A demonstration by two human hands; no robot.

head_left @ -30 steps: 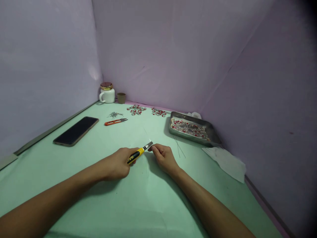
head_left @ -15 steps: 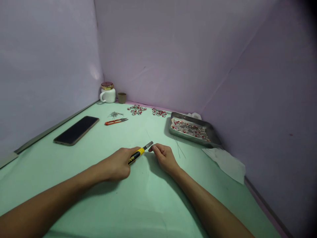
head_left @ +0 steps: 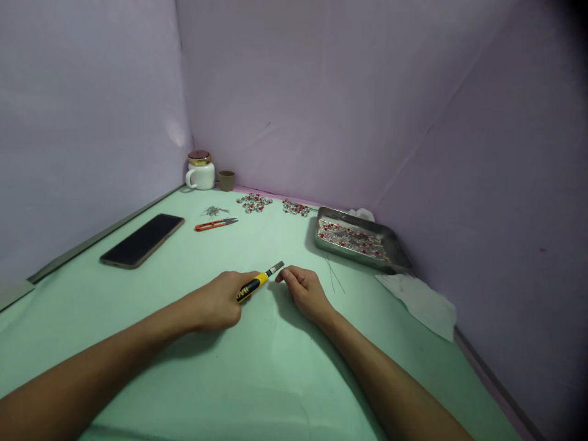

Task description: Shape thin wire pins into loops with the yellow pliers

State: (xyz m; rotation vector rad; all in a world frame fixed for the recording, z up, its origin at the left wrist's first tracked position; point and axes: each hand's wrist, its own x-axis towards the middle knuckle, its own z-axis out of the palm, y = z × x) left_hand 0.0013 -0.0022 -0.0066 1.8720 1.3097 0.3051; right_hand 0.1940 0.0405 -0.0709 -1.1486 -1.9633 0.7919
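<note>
My left hand (head_left: 222,300) is wrapped round a yellow and black utility knife (head_left: 257,284), its blade angled up and to the right. Close beside the blade tip, my right hand (head_left: 304,291) is closed with thumb and forefinger pinched together. Whatever sits in that pinch is too small to make out. Two or so thin wires (head_left: 334,275) lie on the green tabletop (head_left: 257,380) right of my right hand. Beyond them stands a metal tray (head_left: 362,257) holding red and clear beads (head_left: 353,239).
A phone (head_left: 143,240) lies at the left, near orange-handled thread snips (head_left: 215,225) and a small heap of wire pieces (head_left: 215,212). Two beaded clusters (head_left: 254,203) lie at the back. A lidded white mug (head_left: 201,174) and brown cup (head_left: 226,180) fill the corner. White paper (head_left: 422,306) lies right.
Both hands and the knife hold nearly the same place. A faint thin line seen above the blade earlier no longer shows clearly.
</note>
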